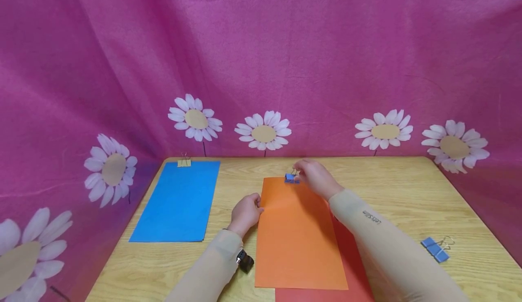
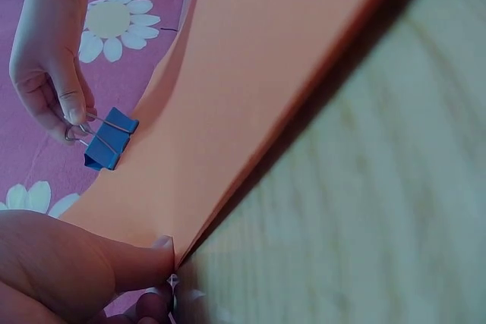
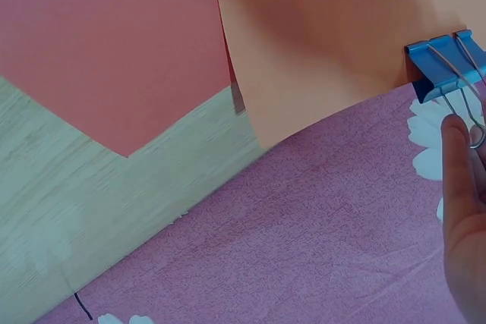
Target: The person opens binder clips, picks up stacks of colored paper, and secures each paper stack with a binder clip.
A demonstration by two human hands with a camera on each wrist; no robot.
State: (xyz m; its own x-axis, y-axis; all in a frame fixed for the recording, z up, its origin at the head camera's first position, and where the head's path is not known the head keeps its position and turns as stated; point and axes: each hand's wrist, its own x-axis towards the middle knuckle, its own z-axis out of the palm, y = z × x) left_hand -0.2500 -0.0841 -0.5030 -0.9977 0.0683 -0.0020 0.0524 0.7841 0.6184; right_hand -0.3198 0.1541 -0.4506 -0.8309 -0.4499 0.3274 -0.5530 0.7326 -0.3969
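Okay, with your left fingers [image 2: 144,263] pinching the orange paper [image 1: 299,243] near ten o'clock and your right fingers [image 2: 70,98] clamped on the blue clip [image 1: 290,179] at the paper's twelve-o'clock edge, seat it square, then release gently.

Bench [image 1: 391,175]: lt wood grain, rounded back corners.
Blue paper [image 1: 175,207]: flat, nr bench's back L corner, long side roughly along L edge, short side just by back edge.
Yellowish clip [image 1: 184,163]: on blue paper's far edge, L of its ctr, wire handles up.
Loose blue clip [image 1: 435,249]: R side of bench, nr R edge, well away fr. back edge; handles pt. R.
Red paper [image 1: 351,265]: R of bench ctr, partly covered.
Pink cloth [image 1: 326,43]: hangs behind back edge + along L & R edges, soft folds.
Daisies [image 1: 263,133]: on cloth, white petals, tan ctrs.
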